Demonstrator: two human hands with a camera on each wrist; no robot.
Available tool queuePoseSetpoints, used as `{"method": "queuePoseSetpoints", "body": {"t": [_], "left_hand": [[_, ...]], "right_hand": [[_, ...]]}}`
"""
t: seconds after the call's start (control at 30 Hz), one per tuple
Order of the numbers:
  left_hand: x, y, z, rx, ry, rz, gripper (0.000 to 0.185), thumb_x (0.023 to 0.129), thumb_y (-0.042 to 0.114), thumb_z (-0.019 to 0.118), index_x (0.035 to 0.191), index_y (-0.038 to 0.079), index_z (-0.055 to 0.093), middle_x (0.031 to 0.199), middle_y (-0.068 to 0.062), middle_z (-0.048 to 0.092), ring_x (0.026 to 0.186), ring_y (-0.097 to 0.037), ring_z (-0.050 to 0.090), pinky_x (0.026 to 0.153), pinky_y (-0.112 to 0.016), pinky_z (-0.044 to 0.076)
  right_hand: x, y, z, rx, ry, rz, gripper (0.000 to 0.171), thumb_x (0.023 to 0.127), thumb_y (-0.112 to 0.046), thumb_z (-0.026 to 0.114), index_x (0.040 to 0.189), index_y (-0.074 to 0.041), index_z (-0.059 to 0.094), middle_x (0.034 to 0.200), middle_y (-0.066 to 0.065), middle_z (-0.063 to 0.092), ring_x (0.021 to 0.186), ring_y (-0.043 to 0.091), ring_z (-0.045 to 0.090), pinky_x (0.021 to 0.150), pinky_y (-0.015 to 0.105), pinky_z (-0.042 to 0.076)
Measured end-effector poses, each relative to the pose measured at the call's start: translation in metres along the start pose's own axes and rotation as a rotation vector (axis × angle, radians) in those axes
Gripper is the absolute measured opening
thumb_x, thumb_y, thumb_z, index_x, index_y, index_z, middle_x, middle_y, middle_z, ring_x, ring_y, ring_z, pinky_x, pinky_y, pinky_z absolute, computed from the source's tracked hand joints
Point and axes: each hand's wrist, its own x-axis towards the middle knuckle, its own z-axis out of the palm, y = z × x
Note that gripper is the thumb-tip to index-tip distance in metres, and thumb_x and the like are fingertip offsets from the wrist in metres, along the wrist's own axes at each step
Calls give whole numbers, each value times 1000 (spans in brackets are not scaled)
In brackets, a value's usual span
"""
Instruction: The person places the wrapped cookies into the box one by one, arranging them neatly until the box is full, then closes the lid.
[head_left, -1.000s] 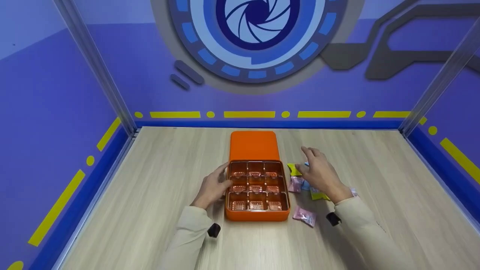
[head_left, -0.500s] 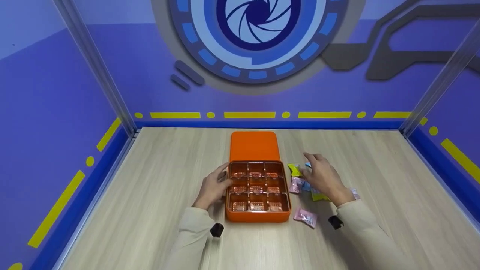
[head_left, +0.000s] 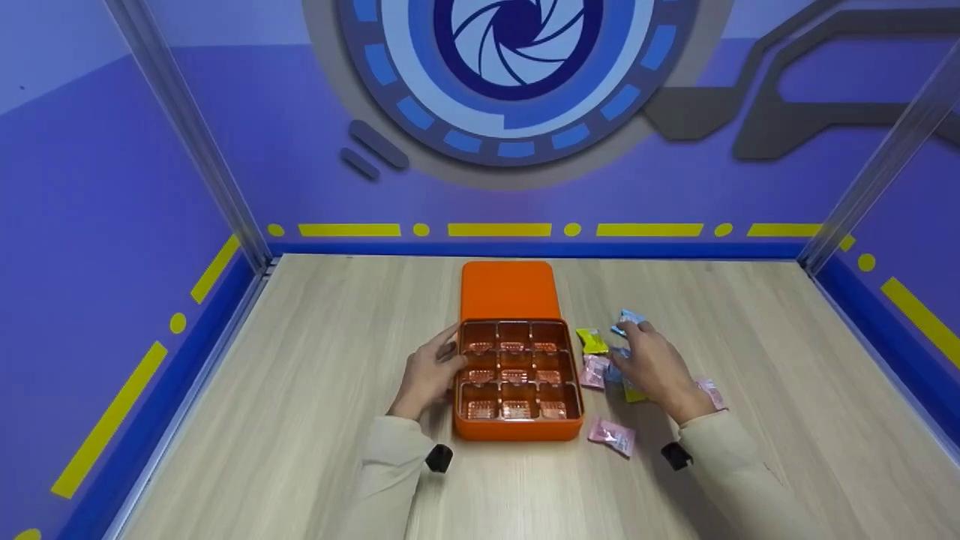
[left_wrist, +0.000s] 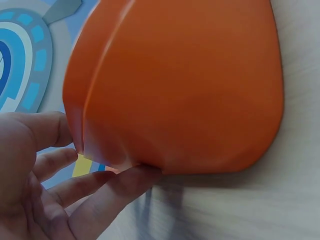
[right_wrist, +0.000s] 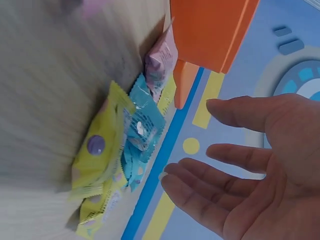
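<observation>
An orange box [head_left: 517, 430] stands mid-table, with a clear insert of several compartments and nothing in them. My left hand [head_left: 426, 375] rests against its left side, thumb at the rim; in the left wrist view fairly straight fingers touch the orange wall [left_wrist: 180, 90]. To the right lie small wrapped candies: yellow [head_left: 592, 340], blue [head_left: 628, 321] and pink [head_left: 595, 371] ones, among others. Over them hovers my right hand [head_left: 660, 371], partly hiding a yellow one [head_left: 634, 393]. The right wrist view shows this hand's fingers spread, holding nothing, beside a yellow packet [right_wrist: 100, 145].
Directly behind the box lies an orange lid [head_left: 508, 291]. Nearer the person is a pink candy [head_left: 613, 436], and another pink candy [head_left: 710, 393] lies right of my right wrist. Blue-purple panels [head_left: 510, 202] enclose the wooden table [head_left: 315, 337] at back and sides.
My right hand has drawn slightly back and to the right, lowering its fingers and uncovering the far blue candy. The left hand stays at the box's side.
</observation>
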Motion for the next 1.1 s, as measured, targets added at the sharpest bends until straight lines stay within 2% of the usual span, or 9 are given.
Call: {"method": "queuePoseSetpoints", "body": {"t": [0.23,0.33,0.53,0.73,1.1], "left_hand": [[2,-4,0,-18,25,-21,60,101,11,66,159,16,53,145,-24,61,135,-36,59,110,-50,48],[3,-6,0,-31,29,0,59,101,11,67,158,15,54,143,-25,63,133,-37,61,108,-51,50],[3,-10,-1,-75,23,25,57,101,11,69,157,13,56,142,-26,63,133,-38,61,109,-50,49],[-1,-14,1,-98,36,41,57,101,13,71,156,13,57,140,-25,64,131,-37,62,109,-50,50],[-2,-14,2,-137,17,44,56,102,15,70,157,14,56,140,-22,66,129,-34,64,103,-47,54]], "right_hand": [[-1,-3,7,11,-46,48,43,99,-11,77,133,9,61,120,28,64,98,37,65,94,55,58],[-2,-4,9,14,-53,59,41,99,-10,76,131,9,61,119,28,65,95,36,65,92,54,59],[-1,-5,13,9,-69,67,41,99,-8,76,132,10,60,122,31,65,96,36,66,88,51,61],[0,-4,16,0,-103,62,37,97,-8,78,127,10,65,113,26,65,90,32,62,84,48,62],[-3,-3,18,27,-144,77,37,97,-5,77,130,6,66,117,24,64,97,33,61,90,51,59]]}}
